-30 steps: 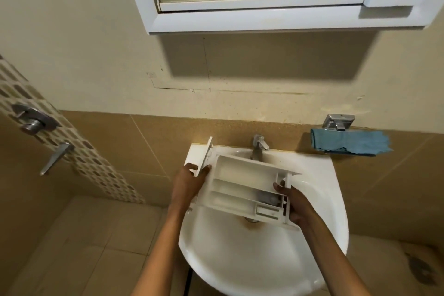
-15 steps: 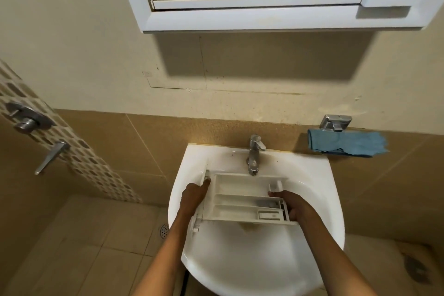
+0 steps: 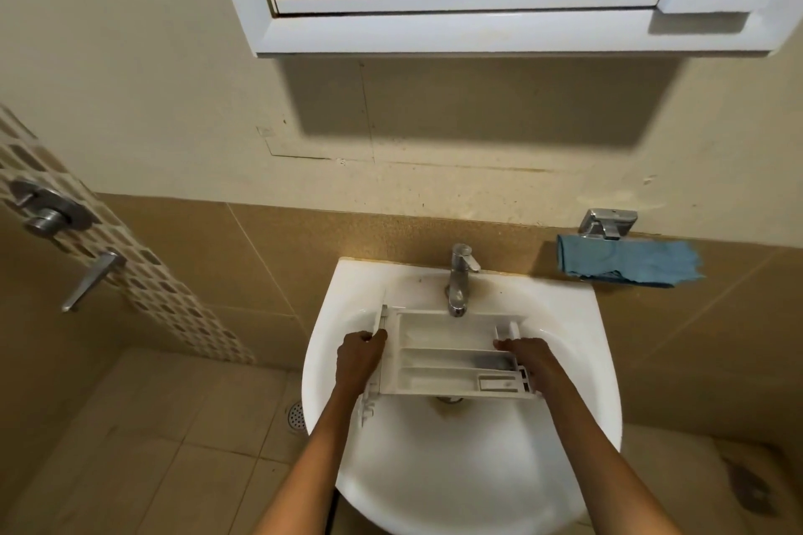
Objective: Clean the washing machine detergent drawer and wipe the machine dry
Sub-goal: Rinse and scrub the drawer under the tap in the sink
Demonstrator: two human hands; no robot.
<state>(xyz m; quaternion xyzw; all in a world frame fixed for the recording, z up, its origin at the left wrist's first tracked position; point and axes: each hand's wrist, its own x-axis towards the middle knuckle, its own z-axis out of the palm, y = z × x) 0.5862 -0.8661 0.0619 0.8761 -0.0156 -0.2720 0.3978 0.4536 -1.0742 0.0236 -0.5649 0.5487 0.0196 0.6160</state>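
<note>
1. Closest in is the washbasin (image 3: 434, 482): white glossy ceramic with a rounded bowl and a brownish stain around the drain hole.
2. The left hand (image 3: 358, 356) has its fingers curled round the flat front-panel end of the detergent drawer (image 3: 452, 361). The right hand (image 3: 528, 356) grips the opposite end the same way.
3. The drawer is held roughly level and open side up, over the bowl and right under the spout. Can't tell if it's touching the basin. It's a white moulded plastic box, rectangular, with long ribs splitting it into compartments. One of them has a greyish patch at the right end.
4. Progress-wise, I'd say early days. The drawer is out of the machine and at the sink, but it doesn't look rinsed or scrubbed yet. Wiping the machine dry is all still to come, and the machine isn't even in view.
5. The tap (image 3: 458, 278) is a shiny chrome single-lever one. No water visible.
6. Further back, a soft crumpled blue cloth (image 3: 625, 263) hangs on the tan tiled wall from a chrome bracket (image 3: 608, 222). Probably the drying rag.
7. Up top there's a white-framed mirror cabinet (image 3: 478, 30).
</note>
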